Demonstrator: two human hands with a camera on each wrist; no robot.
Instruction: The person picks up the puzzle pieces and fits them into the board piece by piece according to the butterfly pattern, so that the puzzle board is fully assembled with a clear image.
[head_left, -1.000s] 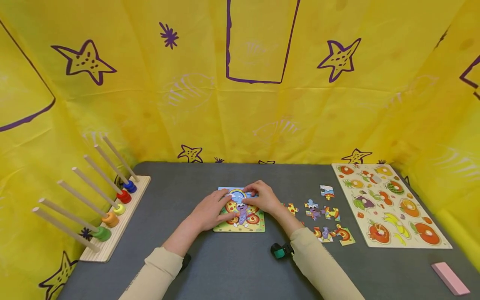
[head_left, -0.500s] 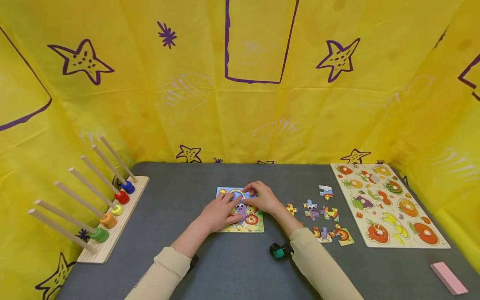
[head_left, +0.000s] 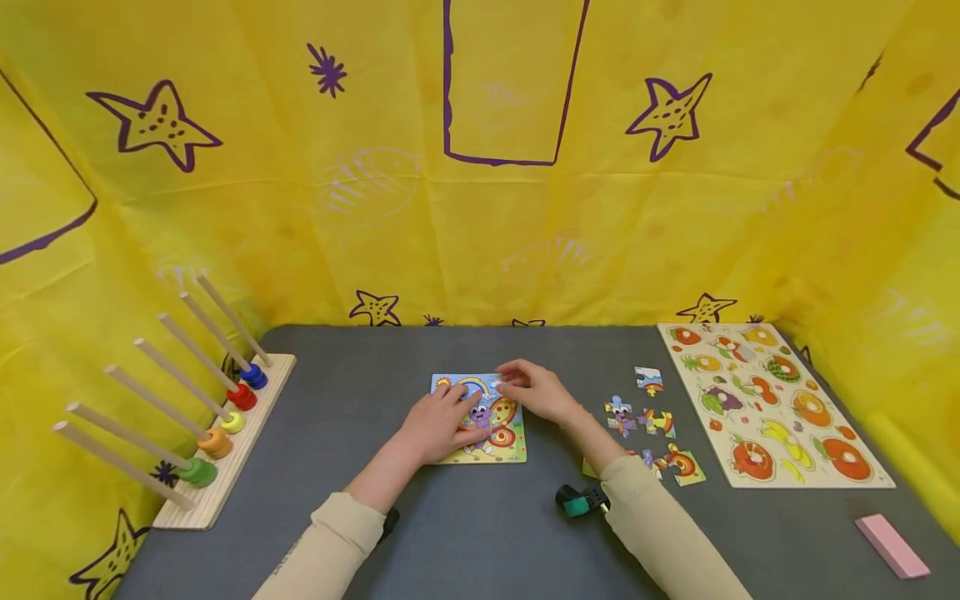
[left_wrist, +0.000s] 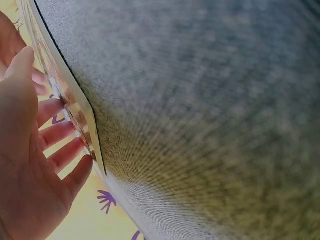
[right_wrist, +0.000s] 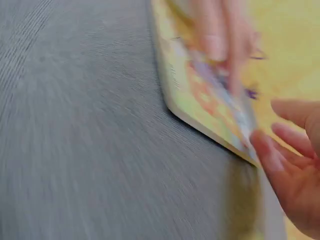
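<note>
The left hand (head_left: 433,427) lies with its fingers spread wide over the left part of the puzzle board (head_left: 512,454), which sits flat near the middle of the grey surface (head_left: 450,537). The right hand (head_left: 542,393) is at the board's far right corner, thumb and fingers apart; whether it touches the board cannot be told. Loose puzzle pieces (head_left: 661,423) lie to the right, some partly behind the right forearm. Beyond them is a fruit board (head_left: 742,422), with a pink block (head_left: 892,546) nearer the person. A wooden rack (head_left: 238,454) with 7 rods stands at the left.
</note>
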